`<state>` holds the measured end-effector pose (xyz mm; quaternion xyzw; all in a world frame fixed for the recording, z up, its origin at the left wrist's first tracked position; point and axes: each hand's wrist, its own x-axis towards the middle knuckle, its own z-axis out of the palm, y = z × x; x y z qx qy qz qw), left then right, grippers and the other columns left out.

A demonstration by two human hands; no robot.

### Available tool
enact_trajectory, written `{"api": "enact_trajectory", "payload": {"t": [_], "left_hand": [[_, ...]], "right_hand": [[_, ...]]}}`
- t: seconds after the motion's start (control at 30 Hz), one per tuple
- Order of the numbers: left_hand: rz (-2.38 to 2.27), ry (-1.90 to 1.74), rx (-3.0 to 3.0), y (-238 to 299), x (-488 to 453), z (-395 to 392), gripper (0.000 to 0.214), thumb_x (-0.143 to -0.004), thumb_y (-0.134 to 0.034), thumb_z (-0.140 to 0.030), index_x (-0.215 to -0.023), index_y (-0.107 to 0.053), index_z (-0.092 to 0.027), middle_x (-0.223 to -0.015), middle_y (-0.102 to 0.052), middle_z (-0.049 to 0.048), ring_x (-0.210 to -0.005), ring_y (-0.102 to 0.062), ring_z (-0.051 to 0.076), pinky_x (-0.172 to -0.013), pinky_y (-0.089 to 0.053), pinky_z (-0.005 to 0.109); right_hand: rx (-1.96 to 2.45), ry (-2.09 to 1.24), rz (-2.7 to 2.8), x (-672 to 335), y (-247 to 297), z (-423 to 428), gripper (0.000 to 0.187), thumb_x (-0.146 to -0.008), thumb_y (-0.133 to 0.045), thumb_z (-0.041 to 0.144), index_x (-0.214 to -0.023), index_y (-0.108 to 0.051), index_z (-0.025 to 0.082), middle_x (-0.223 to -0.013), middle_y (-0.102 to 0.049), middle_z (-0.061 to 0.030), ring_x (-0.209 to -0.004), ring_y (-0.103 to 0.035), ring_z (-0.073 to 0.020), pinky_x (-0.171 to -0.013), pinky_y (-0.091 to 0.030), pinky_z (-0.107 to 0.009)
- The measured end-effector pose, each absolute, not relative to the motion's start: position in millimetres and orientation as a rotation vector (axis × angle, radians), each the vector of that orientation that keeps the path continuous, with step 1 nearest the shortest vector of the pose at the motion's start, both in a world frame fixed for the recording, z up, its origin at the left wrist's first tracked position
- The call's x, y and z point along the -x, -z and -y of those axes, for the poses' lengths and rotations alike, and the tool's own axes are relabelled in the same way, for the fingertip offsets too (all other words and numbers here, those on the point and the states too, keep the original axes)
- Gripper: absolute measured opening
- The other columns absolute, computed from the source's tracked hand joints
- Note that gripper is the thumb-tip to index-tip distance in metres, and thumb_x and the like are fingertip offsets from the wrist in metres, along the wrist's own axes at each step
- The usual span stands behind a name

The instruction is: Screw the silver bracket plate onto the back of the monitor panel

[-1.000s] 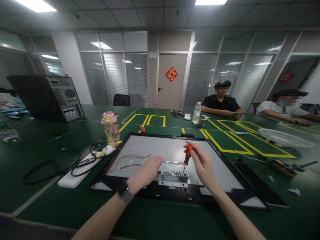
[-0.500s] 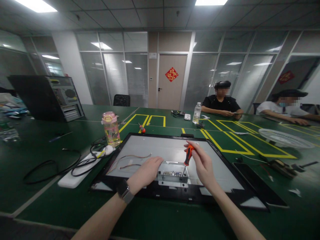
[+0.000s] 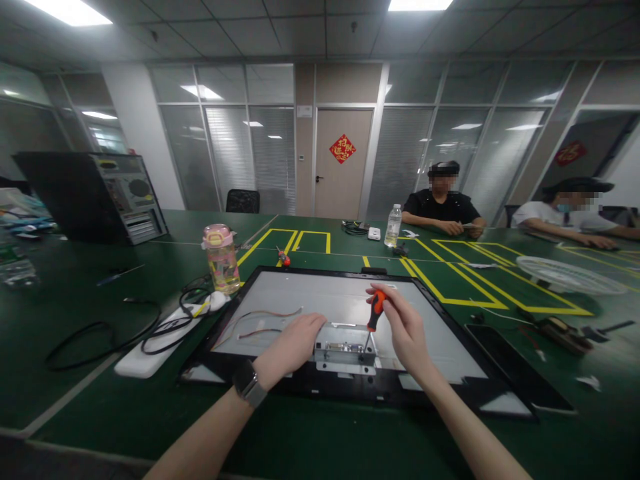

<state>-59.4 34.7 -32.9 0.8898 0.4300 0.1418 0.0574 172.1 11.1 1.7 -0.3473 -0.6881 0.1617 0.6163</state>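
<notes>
A flat display panel (image 3: 295,290) with a black frame lies back-side up in front of me. On its lower middle sits a silver metal bracket (image 3: 326,366) with a hinge-like part inside. My left hand (image 3: 295,340), a watch on its wrist, holds the bracket's left end; the thumb is hidden. My right hand (image 3: 404,327) is closed around the orange-and-black handle of a screwdriver (image 3: 376,311). The screwdriver leans slightly, its shaft reaching down to the right end of the bracket. Thin wires (image 3: 263,330) lie on the panel left of the bracket.
Left of the panel are a white power strip (image 3: 145,359) with black cables and a pink-lidded bottle (image 3: 223,267). Another screwdriver (image 3: 284,258) lies beyond it. A dark flat slab (image 3: 520,370) lies to the right. Two people sit across the table; a computer case (image 3: 75,197) stands far left.
The view has shifted very slightly. Both hands, the screwdriver and the bracket look the same as before.
</notes>
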Motion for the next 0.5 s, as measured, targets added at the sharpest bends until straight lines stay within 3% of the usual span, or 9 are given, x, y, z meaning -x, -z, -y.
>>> {"api": "enact_trajectory", "payload": {"t": [0.3,0.5], "left_hand": [[-1.319,-0.430,-2.694,36.1,59.1,-35.6,0.049,-0.083,-0.035,0.001,-0.126,-0.049,-0.016,-0.131,-0.055,0.0099,-0.122,-0.050,0.020,-0.107,-0.034,0.035],[-1.300,-0.442,-2.711,39.4,60.3,-38.1,0.049,-0.082,-0.034,0.002,-0.126,-0.049,-0.016,-0.130,-0.055,0.0102,-0.122,-0.050,0.020,-0.106,-0.035,0.034]], "right_hand": [[0.834,-0.163,1.601,-172.5,-1.5,-13.8,0.017,-0.088,-0.057,0.027,-0.103,-0.064,0.025,-0.091,-0.061,-0.0050,-0.088,-0.058,-0.0223,-0.080,-0.047,-0.038],[0.804,-0.277,1.593,-173.2,-2.9,-9.2,0.026,-0.095,-0.043,0.029,-0.110,-0.064,0.025,-0.100,-0.066,-0.0068,-0.091,-0.062,-0.0235,-0.081,-0.048,-0.040]]}}
